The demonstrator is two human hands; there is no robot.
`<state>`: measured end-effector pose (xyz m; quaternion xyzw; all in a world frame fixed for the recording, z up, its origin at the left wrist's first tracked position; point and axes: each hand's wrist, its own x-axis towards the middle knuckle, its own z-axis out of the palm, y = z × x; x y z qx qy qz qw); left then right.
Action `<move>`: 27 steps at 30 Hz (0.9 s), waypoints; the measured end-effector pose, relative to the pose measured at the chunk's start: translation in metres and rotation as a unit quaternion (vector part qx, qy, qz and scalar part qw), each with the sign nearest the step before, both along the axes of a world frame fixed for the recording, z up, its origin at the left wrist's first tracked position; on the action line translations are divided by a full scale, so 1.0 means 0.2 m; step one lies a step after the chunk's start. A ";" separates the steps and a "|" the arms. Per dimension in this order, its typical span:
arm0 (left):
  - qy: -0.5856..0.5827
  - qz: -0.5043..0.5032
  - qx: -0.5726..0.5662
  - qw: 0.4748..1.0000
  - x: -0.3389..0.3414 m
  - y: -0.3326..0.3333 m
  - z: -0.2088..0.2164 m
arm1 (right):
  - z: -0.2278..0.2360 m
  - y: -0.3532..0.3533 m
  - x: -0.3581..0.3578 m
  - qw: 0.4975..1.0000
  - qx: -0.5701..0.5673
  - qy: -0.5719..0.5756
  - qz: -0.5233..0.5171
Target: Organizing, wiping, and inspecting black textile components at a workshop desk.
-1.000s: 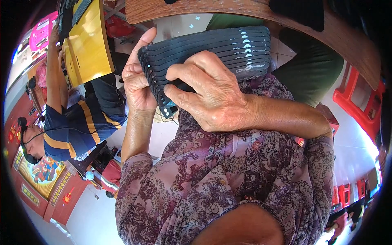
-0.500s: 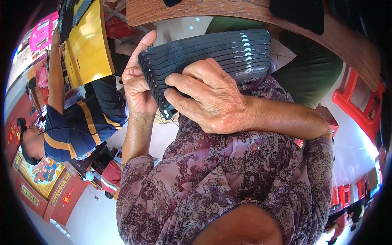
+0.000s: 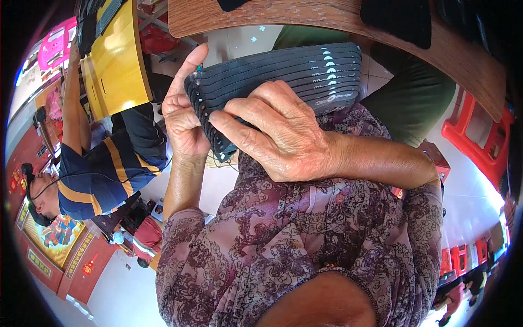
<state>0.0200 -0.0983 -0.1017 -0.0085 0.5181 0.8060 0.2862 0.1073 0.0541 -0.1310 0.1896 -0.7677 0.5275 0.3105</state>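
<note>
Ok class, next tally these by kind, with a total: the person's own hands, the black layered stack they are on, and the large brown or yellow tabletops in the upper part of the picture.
Black layered stack: 1
Own hands: 2 (left hand, right hand)
Large tabletops: 2 (brown tabletop, yellow tabletop)
Total: 5

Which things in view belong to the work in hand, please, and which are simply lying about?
In the work:
- black layered fabric stack
- left grip, at the stack's left end
- right grip, touching the stack

Apparently just around:
- red plastic stool, right
- pink plastic seat, upper left
- yellow table, left
</note>
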 end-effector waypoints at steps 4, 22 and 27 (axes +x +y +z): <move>0.009 0.004 -0.008 1.000 0.00 0.00 0.00 | -0.01 -0.01 -0.03 1.000 0.008 -0.001 -0.009; 0.040 -0.005 -0.039 0.998 -0.07 0.02 0.05 | 0.04 -0.02 -0.11 0.998 -0.019 -0.057 -0.007; 0.065 -0.040 -0.085 0.993 -0.09 -0.02 0.03 | 0.04 -0.01 -0.11 0.998 -0.022 -0.060 0.000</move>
